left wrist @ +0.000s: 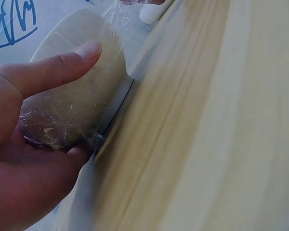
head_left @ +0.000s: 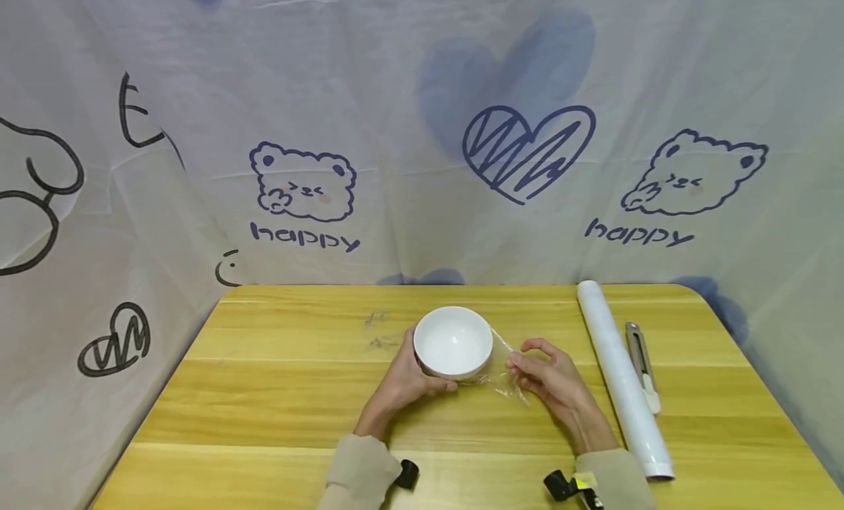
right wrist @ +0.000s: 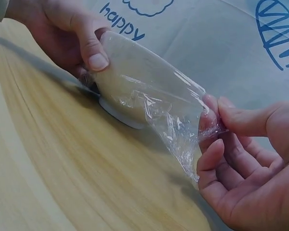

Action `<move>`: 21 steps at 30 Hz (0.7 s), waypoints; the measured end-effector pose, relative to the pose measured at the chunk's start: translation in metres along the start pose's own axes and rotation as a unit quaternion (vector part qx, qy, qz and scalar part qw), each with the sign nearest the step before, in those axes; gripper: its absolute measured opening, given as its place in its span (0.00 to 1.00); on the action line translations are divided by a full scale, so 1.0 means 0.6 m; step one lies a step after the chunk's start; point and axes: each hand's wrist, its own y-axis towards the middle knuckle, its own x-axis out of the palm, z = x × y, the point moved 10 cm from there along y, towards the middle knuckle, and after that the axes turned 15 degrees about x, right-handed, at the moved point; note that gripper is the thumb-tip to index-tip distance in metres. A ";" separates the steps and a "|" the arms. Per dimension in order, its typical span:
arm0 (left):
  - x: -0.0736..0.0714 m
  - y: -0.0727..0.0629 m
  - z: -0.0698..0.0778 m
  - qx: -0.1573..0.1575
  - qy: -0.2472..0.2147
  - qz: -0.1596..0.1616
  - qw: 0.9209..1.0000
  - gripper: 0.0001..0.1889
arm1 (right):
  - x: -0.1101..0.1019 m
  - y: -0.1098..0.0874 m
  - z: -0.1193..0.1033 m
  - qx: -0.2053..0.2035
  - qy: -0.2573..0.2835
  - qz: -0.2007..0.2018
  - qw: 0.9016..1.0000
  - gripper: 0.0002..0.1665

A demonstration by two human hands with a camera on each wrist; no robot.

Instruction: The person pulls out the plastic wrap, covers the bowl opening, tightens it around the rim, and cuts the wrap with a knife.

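Note:
A white bowl [head_left: 453, 341] stands tilted a little near the middle of the table, with clear cling film [right wrist: 171, 130] stretched over its mouth and down its side. My left hand [head_left: 405, 378] grips the bowl from the left, thumb along its near side and fingers underneath, over wrinkled film. To the right of the bowl, my right hand [head_left: 554, 382] pinches a loose edge of the film between thumb and forefinger. That edge runs taut from the bowl's rim to the fingertips in the right wrist view, the lower part hanging in creases.
A long roll of cling film [head_left: 623, 385] lies lengthwise on the wooden table [head_left: 264, 400], right of my right hand. Beside it, on the far side, is a grey and white utility knife [head_left: 639, 360]. A printed cloth [head_left: 395, 129] hangs behind the table.

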 end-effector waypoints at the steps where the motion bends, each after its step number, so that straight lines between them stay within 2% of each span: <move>1: -0.001 0.000 0.000 0.000 0.002 0.000 1.000 0.63 | 0.001 0.000 0.000 0.001 0.004 -0.004 1.000 0.13; 4: -0.002 -0.001 0.001 -0.001 0.006 -0.001 1.000 0.63 | 0.003 -0.001 0.000 0.001 0.007 -0.020 1.000 0.08; 7: -0.001 0.000 0.002 -0.003 0.009 -0.003 1.000 0.63 | 0.001 -0.002 -0.001 -0.002 0.000 -0.020 1.000 0.07; 10: 0.001 0.002 0.002 -0.004 0.008 -0.002 1.000 0.64 | 0.000 -0.004 -0.002 -0.013 -0.028 0.003 1.000 0.05; 12: 0.002 0.003 0.003 -0.004 0.007 -0.003 1.000 0.64 | 0.004 -0.003 -0.004 -0.027 -0.066 0.027 0.997 0.09; 15: 0.003 0.002 0.001 -0.005 -0.003 -0.006 1.000 0.63 | 0.015 -0.003 -0.007 -0.059 -0.122 0.068 0.988 0.14; 21: 0.001 -0.002 -0.003 -0.010 -0.026 -0.005 1.000 0.63 | 0.037 -0.005 -0.018 -0.114 -0.201 0.130 0.964 0.12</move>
